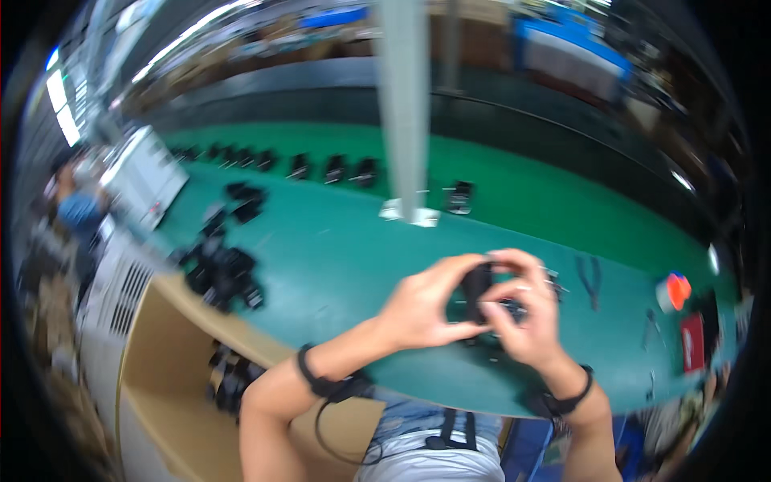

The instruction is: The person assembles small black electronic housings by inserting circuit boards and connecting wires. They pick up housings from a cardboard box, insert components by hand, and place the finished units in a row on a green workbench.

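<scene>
Over the green table, in front of me, I hold a small black part (478, 287) upright between my hands; blur hides its exact kind. My left hand (426, 301) is closed around it, thumb below and fingers on top. At its right side my right hand (526, 317) is closed, thumb and forefinger pinched together against the part. Whatever sits in that pinch is too small or blurred to make out. Below the fingers, more dark pieces show in part on the table.
A heap of black parts (221, 273) lies on the green table (313, 265) at left. Black units (335, 169) line the green strip behind a white post (405, 112). Pliers (589, 281), an orange-and-white container (673, 292) and a red box (692, 343) are at right. A person (79, 209) stands far left.
</scene>
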The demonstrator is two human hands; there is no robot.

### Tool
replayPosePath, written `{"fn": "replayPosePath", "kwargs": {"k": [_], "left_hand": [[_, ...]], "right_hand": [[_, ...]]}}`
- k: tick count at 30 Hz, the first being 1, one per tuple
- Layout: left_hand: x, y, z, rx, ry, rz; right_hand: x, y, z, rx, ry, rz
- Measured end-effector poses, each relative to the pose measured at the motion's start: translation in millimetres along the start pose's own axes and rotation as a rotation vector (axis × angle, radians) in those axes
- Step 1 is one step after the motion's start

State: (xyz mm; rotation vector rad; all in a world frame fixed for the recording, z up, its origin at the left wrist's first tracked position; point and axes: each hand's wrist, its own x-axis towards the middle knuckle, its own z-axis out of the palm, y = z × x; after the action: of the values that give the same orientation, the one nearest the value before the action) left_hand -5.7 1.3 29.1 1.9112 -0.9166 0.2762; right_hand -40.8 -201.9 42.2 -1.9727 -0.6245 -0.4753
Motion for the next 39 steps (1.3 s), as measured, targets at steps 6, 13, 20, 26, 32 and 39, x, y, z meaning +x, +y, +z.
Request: {"fn": "replayPosePath", "kwargs": {"k": [6,13,20,26,32,39], "left_hand": [[-8,-10,6,0.02,0.113,0.13],[-10,-15,7,0.017,0.114,0.149],[-7,-17,9,-0.026,0.031,0.151],[-9,-22,11,-0.051,0.028,0.157],[-9,-21,8,-0.07,-0.001,0.14],[-15,-18,22,0.06,0.041,0.09]], "right_hand": [[-5,-7,10,-0.196,0.041,-0.035],[-10,2,16,-0.192,0.014,-0.043],[-13,31,10,-0.027,-0.042,0.004],[-13,22,14,0.13,-0.033,0.16],[-14,24,14,0.221,-0.06,0.153],[-8,19,8,0.281,-0.091,0.207]]}}
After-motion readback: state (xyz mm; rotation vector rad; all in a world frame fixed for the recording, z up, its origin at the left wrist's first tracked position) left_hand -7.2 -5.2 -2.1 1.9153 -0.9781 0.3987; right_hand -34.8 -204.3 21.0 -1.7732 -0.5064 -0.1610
